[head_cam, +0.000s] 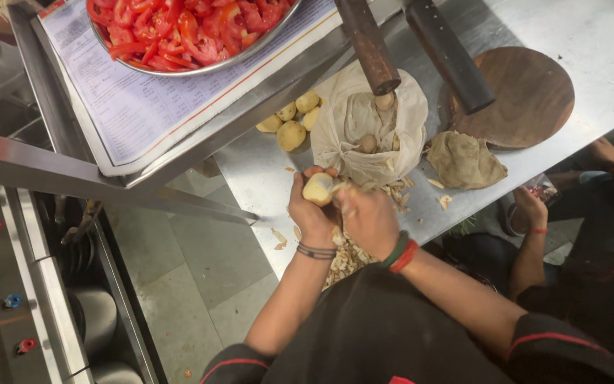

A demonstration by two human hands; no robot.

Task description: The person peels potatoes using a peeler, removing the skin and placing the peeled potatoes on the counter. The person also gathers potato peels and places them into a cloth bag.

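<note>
One view only, the head camera looking down. Two bare hands meet at the near edge of the steel counter (264,178). Left hand (312,213) holds a small pale potato (319,188), partly peeled, raised just above the counter edge. Left fingers (300,186) are curled around its left and near sides, so the potato sits cupped against the palm with its top exposed. Right hand (368,217) presses against the potato's right side; its fingers (344,199) are bunched together at the skin, and whether they pinch a tool or only peel cannot be told.

Handling, as a judgement: the potato looks light, firm and rounded. The peeled surface is likely moist and slippery, so it is best gripped around its middle, with the fingers wrapped wide rather than pinched at the tips. It looks cooked, hence possibly soft enough to crush under a hard squeeze.

Surroundings: a pile of peelings (346,259) lies just under the hands. A cloth sack (364,128) with more potatoes stands open just beyond them, and four peeled potatoes (291,122) lie to its left. A crumpled cloth (465,160) and a round wooden board (527,96) sit to the right. A steel bowl of sliced tomatoes (186,28) rests on a printed sheet (136,107), far left. Another person's hand (531,210) shows at the right.
</note>
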